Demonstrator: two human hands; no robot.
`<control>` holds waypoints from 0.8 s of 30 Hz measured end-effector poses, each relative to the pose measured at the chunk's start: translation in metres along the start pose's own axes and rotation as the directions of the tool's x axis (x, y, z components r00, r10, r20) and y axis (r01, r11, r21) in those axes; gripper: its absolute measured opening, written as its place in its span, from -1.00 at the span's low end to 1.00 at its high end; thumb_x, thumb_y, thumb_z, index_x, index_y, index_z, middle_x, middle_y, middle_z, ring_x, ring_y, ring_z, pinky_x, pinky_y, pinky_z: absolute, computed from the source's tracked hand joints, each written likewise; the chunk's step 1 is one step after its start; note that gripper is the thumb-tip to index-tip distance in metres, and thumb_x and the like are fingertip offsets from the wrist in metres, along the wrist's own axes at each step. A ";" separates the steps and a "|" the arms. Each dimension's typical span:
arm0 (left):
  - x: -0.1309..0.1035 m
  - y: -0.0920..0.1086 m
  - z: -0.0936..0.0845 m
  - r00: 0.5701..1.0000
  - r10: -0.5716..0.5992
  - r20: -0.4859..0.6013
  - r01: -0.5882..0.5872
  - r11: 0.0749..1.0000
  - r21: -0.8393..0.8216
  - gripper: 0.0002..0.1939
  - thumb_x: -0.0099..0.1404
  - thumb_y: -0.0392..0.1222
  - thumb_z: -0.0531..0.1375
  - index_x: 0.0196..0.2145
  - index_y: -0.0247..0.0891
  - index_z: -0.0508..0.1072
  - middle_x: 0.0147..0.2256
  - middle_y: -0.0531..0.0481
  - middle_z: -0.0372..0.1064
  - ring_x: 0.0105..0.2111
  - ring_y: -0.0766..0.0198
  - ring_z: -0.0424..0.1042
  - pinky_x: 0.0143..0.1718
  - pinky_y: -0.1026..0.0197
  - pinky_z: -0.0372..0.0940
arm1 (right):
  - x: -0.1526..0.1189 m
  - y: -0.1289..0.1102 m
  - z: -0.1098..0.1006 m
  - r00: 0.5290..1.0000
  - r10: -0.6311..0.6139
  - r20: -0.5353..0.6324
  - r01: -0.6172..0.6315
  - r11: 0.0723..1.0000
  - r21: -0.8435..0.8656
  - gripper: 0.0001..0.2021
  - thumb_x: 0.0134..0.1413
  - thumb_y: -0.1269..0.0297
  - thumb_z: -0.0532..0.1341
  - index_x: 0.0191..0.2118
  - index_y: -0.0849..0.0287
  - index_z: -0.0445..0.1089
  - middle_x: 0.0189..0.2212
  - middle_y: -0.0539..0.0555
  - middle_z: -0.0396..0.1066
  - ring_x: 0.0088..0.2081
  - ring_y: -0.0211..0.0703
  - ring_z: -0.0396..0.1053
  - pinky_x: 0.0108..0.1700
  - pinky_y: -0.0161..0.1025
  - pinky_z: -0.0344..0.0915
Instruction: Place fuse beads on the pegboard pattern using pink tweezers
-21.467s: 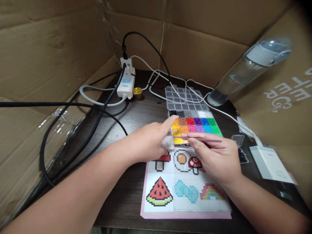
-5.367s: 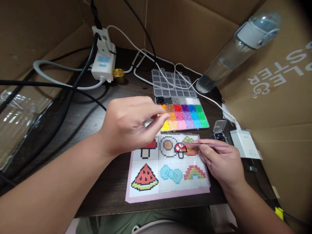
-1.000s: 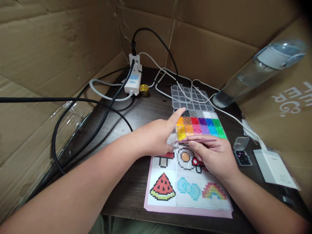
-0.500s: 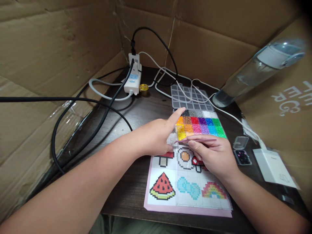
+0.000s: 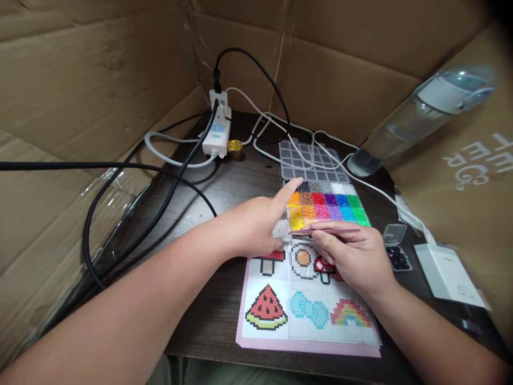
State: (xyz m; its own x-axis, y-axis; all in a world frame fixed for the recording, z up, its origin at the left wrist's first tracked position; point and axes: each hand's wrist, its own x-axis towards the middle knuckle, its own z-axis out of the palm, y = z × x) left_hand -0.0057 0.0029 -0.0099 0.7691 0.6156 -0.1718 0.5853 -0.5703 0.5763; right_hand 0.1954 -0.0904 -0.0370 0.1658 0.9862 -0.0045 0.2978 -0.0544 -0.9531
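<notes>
Pink tweezers (image 5: 342, 231), slim, pinched in right hand (image 5: 356, 254), tips (image 5: 292, 233) seemingly at whitish bead box (image 5: 281, 230), left hand (image 5: 254, 227) gripping it

Smooth tweezers (image 5: 341, 231), perhaps metal; matt cardboard walls (image 5: 348, 51).

Brown cardboard walls (image 5: 348, 69) enclose a dark wood-grain table (image 5: 208, 321).

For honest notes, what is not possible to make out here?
Head view:
Pink tweezers, tips: too small to show any bead.
Bead box, upper-left compartments: partly behind the left hand.
Pattern sheet, upper right: behind the right hand.
Cardboard lettering: cut off by the right edge.
</notes>
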 end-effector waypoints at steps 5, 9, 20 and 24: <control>0.000 -0.001 0.001 1.000 0.007 -0.010 -0.007 1.000 -0.012 0.22 0.13 -0.22 0.31 0.41 -0.05 -0.52 -0.01 -0.14 0.51 -0.01 0.01 0.50 -0.11 0.12 0.33 | -0.005 -0.001 -0.006 0.997 0.041 -0.061 -0.038 0.998 0.042 -0.82 0.05 0.16 0.39 -0.27 0.12 0.65 -0.57 0.05 0.50 -0.64 -0.25 0.33 -0.67 -0.28 0.27; 0.000 0.002 -0.004 1.000 -0.013 0.015 0.013 1.000 -0.009 0.21 0.14 -0.20 0.30 0.41 -0.03 -0.53 0.04 -0.14 0.48 0.01 0.03 0.48 -0.10 0.14 0.34 | -0.012 0.002 -0.024 0.988 0.049 -0.149 -0.032 0.993 0.113 -0.84 0.04 0.18 0.42 -0.25 0.10 0.64 -0.66 -0.02 0.42 -0.70 -0.34 0.19 -0.69 -0.34 0.15; 0.002 0.006 -0.008 0.996 -0.079 0.039 0.079 0.997 0.008 0.20 0.15 -0.16 0.31 0.40 0.05 -0.53 0.10 -0.11 0.45 0.05 0.00 0.47 -0.06 0.11 0.34 | -0.050 0.035 -0.059 0.970 0.111 -0.214 -0.087 0.989 0.118 -0.86 0.08 0.23 0.40 -0.28 0.18 0.64 -0.73 -0.03 0.31 -0.67 -0.36 0.13 -0.62 -0.33 0.07; 0.002 0.010 -0.010 0.993 -0.100 0.055 0.100 0.995 0.010 0.17 0.17 -0.15 0.29 0.40 0.00 -0.52 0.14 -0.12 0.43 0.08 -0.02 0.45 -0.03 0.09 0.32 | -0.051 0.046 -0.058 0.973 0.090 -0.211 -0.058 0.987 0.150 -0.87 0.10 0.25 0.39 -0.26 0.16 0.64 -0.68 -0.01 0.36 -0.65 -0.36 0.14 -0.60 -0.33 0.08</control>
State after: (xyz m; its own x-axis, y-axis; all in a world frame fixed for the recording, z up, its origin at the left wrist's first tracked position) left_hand -0.0007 0.0039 0.0037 0.7197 0.6387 -0.2723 0.6615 -0.5118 0.5481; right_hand 0.2550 -0.1528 -0.0632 0.3863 0.9220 -0.0260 0.1431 -0.0877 -0.9858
